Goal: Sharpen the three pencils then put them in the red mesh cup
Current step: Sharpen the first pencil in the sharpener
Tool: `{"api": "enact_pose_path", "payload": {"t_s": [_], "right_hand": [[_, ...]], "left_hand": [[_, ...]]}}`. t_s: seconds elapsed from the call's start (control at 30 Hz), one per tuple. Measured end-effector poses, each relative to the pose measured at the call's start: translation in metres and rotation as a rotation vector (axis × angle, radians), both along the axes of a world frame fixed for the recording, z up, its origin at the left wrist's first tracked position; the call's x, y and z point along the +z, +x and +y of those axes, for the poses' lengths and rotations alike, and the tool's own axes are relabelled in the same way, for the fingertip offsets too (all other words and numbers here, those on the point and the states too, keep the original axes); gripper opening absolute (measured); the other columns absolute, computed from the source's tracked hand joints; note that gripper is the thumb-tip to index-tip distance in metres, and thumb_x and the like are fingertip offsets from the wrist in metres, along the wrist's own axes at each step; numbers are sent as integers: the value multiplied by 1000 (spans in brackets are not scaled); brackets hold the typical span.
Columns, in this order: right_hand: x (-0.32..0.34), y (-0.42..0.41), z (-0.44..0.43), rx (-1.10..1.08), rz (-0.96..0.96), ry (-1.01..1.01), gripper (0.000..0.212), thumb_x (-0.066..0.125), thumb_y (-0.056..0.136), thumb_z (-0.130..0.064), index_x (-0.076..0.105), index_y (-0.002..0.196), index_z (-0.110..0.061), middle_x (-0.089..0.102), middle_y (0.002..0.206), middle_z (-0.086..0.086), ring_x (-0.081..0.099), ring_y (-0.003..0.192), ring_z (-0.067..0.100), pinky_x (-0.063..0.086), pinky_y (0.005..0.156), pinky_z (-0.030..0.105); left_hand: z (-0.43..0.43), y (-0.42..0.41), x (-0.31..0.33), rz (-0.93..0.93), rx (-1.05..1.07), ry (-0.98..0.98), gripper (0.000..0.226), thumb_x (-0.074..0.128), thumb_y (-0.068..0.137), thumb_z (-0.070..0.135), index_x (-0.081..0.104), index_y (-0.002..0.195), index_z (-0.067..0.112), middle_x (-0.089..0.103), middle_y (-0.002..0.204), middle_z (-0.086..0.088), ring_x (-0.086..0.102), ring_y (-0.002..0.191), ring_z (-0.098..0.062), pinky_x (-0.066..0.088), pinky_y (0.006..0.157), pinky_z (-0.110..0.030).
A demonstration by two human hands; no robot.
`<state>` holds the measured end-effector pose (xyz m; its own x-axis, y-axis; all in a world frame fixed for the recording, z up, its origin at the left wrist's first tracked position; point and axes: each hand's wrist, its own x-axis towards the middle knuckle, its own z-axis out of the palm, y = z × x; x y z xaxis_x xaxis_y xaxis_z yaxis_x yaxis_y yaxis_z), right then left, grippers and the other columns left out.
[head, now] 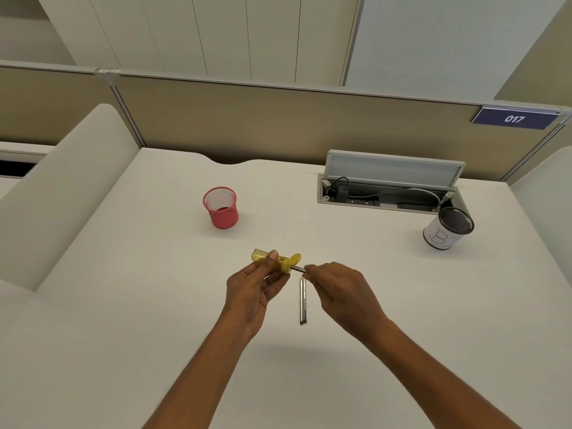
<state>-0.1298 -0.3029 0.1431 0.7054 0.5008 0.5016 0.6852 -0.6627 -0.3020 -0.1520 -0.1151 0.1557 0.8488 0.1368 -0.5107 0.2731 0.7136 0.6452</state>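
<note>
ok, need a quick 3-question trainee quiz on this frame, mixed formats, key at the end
1. True or false: the red mesh cup already holds a pencil.
2. Multiple choice: the left hand grips A) the yellow sharpener, B) the red cup, C) nothing.
3. Fill in: besides the pencil pinched by the right hand, ___ other pencils lie side by side on the table.

Key: 1 false; 2 A; 3 two.
</note>
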Motion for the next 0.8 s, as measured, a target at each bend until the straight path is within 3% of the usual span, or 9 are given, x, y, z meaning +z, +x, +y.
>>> {"api": "enact_pose_path", "payload": {"t_s": [0.13, 0.23, 0.3, 0.4, 0.47, 0.53, 0.63, 0.7, 0.8], "right_hand": [[19, 1, 9, -182, 747, 478, 16, 71, 94, -19, 79, 81, -14, 64, 57, -6, 44, 48, 7, 34, 50, 16], [32, 7, 5, -242, 1293, 679, 21, 72, 94, -22, 80, 86, -4, 59, 60, 2, 29, 49, 14, 24, 46, 22], [36, 7, 1, -242, 1449, 748, 24, 70, 95, -22, 79, 91, 1, 60, 64, 6, 26, 48, 13, 23, 46, 23], [32, 1, 5, -205, 1241, 694, 23, 69, 96, -29, 78, 95, -8, 74, 77, 3, 43, 51, 15, 38, 52, 24], [26, -3, 6, -206, 871, 559, 26, 74, 90, -41, 76, 105, -19, 77, 88, -6, 61, 65, 9, 49, 64, 23], [18, -5, 1, -163, 472, 321, 42, 76, 86, -45, 68, 121, -22, 73, 100, -13, 63, 77, 6, 50, 70, 16], [8, -6, -8, -33, -15, -10, 33, 75, 92, -21, 68, 122, -9, 72, 98, 1, 64, 78, 19, 57, 65, 31], [2, -6, -10, -5, -145, -77, 28, 76, 89, -8, 71, 116, -5, 73, 93, 5, 63, 69, 25, 55, 58, 36], [3, -4, -6, -24, -65, -3, 20, 73, 91, -8, 73, 111, -8, 71, 82, 0, 60, 63, 22, 52, 54, 33]], "left_hand": [[2, 0, 0, -24, -35, 43, 25, 76, 86, 14, 75, 102, -5, 78, 105, -22, 78, 97, -30, 63, 78, -32], [1, -1, -1, -29, -55, 69, 27, 79, 80, 18, 77, 98, -2, 78, 102, -22, 78, 95, -30, 63, 78, -32], [0, -1, -3, -28, -56, 69, 28, 79, 81, 18, 77, 99, -3, 78, 104, -23, 77, 97, -31, 63, 79, -33], [0, 1, -2, -15, -39, 68, 28, 77, 87, 14, 74, 106, -6, 77, 109, -25, 76, 102, -35, 63, 80, -34], [0, 3, 0, -7, -19, 48, 27, 76, 89, 12, 74, 107, -7, 76, 109, -26, 76, 102, -35, 64, 78, -35], [1, 5, 3, -1, 3, 27, 27, 76, 87, 12, 74, 106, -7, 77, 108, -25, 77, 99, -34, 64, 78, -35], [1, 7, 4, 0, 7, 12, 24, 76, 87, 11, 75, 104, -6, 77, 105, -24, 78, 96, -32, 65, 78, -36], [0, 6, 4, 5, 3, 9, 25, 76, 87, 11, 74, 105, -7, 77, 105, -24, 78, 95, -32, 65, 79, -36], [-1, 5, 4, 0, 3, 7, 25, 77, 84, 12, 76, 102, -5, 78, 104, -23, 78, 93, -30, 65, 80, -36]]}}
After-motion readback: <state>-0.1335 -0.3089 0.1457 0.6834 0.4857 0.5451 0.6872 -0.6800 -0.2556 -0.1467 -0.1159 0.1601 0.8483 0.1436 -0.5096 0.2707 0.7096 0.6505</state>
